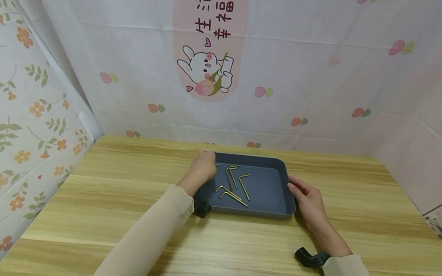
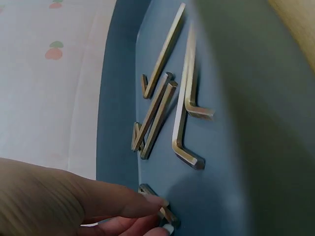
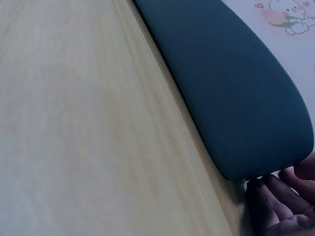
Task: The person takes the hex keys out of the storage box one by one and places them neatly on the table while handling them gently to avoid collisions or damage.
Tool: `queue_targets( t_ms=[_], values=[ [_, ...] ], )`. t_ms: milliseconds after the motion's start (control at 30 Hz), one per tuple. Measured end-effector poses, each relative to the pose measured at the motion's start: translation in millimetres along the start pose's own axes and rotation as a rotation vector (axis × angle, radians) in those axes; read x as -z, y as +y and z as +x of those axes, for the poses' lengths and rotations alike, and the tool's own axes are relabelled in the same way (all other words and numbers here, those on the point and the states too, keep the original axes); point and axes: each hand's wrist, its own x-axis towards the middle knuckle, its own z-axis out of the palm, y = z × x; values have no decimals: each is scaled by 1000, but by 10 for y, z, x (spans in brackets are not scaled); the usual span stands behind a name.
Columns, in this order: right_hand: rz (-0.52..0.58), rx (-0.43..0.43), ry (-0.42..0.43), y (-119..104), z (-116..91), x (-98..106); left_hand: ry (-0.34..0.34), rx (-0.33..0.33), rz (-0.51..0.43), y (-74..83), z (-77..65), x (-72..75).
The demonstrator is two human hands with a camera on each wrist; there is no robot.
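Observation:
A dark blue-grey rectangular tray (image 1: 269, 191) lies on the wooden table, with several brass-coloured L-shaped hex keys (image 1: 244, 188) loose on its floor. My left hand (image 1: 203, 168) reaches over the tray's left end. Between its thumb and fingers it pinches a hex key (image 2: 171, 217), partly covered by the fingertips in the left wrist view. At the opposite end, my right hand (image 1: 310, 204) holds the tray's right side, thumb at the rim and fingers against the outer wall. In the right wrist view those fingers (image 3: 288, 196) show below the tray's corner.
The wooden table (image 1: 233, 255) spreads around the tray. Behind it hangs a printed white cloth (image 1: 311, 75), and a floral cloth (image 1: 19, 114) hangs at the left. Black wrist mounts (image 1: 311, 258) sit on both wrists.

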Motion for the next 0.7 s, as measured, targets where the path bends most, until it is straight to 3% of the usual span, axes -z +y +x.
queue_targets(
  t_ms=[133, 367, 533, 700],
  values=[
    [-4, -11, -3, -13, -8, 3, -60, -9, -58, -28, 32, 2],
    [-7, -22, -6, -23, -4, 4, -90, -22, -151, -60, 25, 20],
    [-5, -29, -8, -24, 1, 9, -111, 56, -252, -29, 30, 28],
    [8, -37, -10, -26, -2, 19, -108, 115, -268, -1, 105, -3]
  ],
)
